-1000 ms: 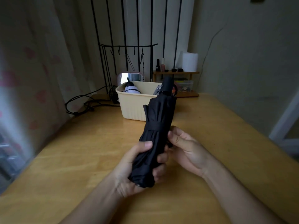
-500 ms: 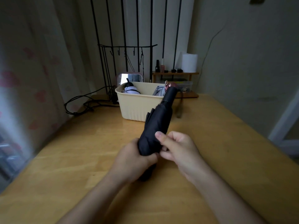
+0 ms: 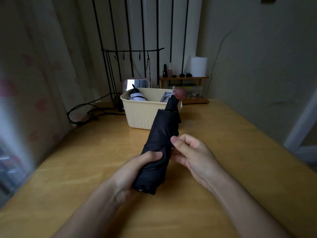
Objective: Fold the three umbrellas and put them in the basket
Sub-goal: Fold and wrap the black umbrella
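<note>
The left hand (image 3: 137, 169) wraps the rolled umbrella (image 3: 161, 134) at its canopy end, steadying it. The right hand (image 3: 193, 155) pinches its side, probably to fasten the strap. Its handle reaches the basket (image 3: 140, 115) front, over the wooden table (image 3: 231, 134). Other umbrellas (image 3: 137, 97) lie inside. Behind the basket stands a shelf (image 3: 185, 77), with a curtain (image 3: 34, 66) to its left.

Left hand (image 3: 130, 174) fingers wrap behind the black umbrella (image 3: 159, 143) and are hidden, only the thumb shows. Right hand (image 3: 193, 155) fingertips sit behind its fabric edge, so what they pinch can't be told. Both forearms are cut by the bottom edge, the basket (image 3: 139, 114) wall hides most of the white-banded umbrella (image 3: 137, 97), shelf (image 3: 184, 77) items are too small to identify, and the curtain (image 3: 25, 83) is blurred at left.
</note>
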